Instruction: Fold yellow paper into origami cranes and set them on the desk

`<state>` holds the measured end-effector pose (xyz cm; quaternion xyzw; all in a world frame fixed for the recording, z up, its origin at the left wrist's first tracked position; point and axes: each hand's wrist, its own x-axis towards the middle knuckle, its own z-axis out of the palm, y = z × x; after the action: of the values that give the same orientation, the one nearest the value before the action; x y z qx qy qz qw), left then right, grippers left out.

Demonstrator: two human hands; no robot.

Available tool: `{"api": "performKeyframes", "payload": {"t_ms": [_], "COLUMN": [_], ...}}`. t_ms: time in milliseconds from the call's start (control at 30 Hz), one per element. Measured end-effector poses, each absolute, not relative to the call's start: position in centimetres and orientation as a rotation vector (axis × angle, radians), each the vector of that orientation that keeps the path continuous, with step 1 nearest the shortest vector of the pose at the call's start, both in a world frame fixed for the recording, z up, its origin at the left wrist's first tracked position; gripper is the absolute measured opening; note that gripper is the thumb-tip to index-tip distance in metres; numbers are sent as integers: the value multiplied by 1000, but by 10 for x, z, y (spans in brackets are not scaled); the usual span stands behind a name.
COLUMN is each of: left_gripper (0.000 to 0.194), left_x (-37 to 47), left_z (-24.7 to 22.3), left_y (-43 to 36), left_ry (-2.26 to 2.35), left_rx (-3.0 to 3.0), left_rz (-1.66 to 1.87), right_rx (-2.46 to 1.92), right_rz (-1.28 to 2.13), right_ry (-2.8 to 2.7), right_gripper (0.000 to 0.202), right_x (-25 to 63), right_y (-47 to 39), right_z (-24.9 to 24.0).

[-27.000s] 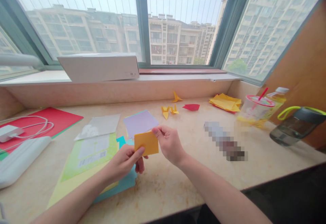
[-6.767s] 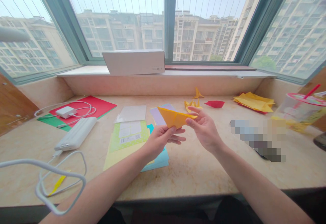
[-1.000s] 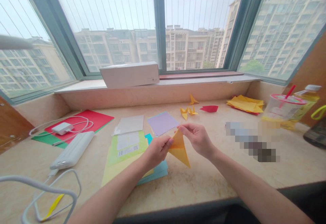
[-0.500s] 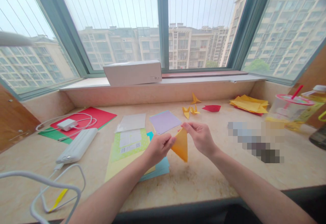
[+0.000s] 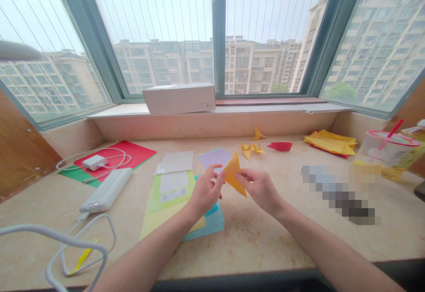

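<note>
Head view, from the left: why is your white charger (image 5: 94, 162) on the red sheet (image 5: 144, 152)?

Perhaps just parked there, near your smooth plastic power bank (image 5: 106, 191). Next, your left hand (image 5: 206, 191) curls its fingers loosely at the edge of the folded yellow paper (image 5: 235, 176); whether they pinch it, I cannot tell.

Where do you have that paper?

Between your hands, raised over the stone-patterned counter (image 5: 275, 250): thin, pointed, sharply creased. Your right hand (image 5: 263, 188) pinches its right side between thumb and fingers, probably to keep the folds shut.

Farther right?

Your red paper piece (image 5: 280, 146), boat-shaped; matte yellow sheets (image 5: 330, 142), loosely piled, perhaps to stay within reach; then your clear cup (image 5: 378, 151).
</note>
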<state>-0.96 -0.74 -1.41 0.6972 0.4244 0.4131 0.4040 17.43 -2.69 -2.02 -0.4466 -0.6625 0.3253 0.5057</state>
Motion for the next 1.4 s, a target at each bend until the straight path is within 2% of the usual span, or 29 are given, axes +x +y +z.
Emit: {"api": "performKeyframes", "payload": {"t_ms": [167,300,400,500,633,800,1100,1233,1400], "left_gripper": [67,68,60,57,64,61,61,63,75], "left_x": [-6,-3,-2,-2,-4,-3,-5,-6,-6], "left_z": [-17,-13,-10,-6,-4,-4,-1,-3,-10], "left_y": [-10,-15,-19,-20,-18,-18,-18,-19,-15], "left_ry": [985,855,768,740,693,641,630,650,698], "left_rx": [1689,1506,1399,1337,1289,1287,1350,1339,1337], "left_rz": [928,892,866,889,915,894,828,831,823], "right_rx": [-1168,-1148,-1055,-986,-972,-974,-956,-943,-937], "right_rz": [477,264,207,261,500,733,922,950,764], "right_ry": [-1789,-1988,-2123,-2095,-1901,-1774,-1732,-1773,-1936], "right_gripper": [28,33,36,38,41,40,53,47,28], "right_x": [177,175,173,172,173,173,177,176,175], "right_y": [-29,-33,-38,-40,-39,-37,-35,-36,-39], "right_z": [-23,-23,-21,-19,-17,-14,-12,-8,-5]}}
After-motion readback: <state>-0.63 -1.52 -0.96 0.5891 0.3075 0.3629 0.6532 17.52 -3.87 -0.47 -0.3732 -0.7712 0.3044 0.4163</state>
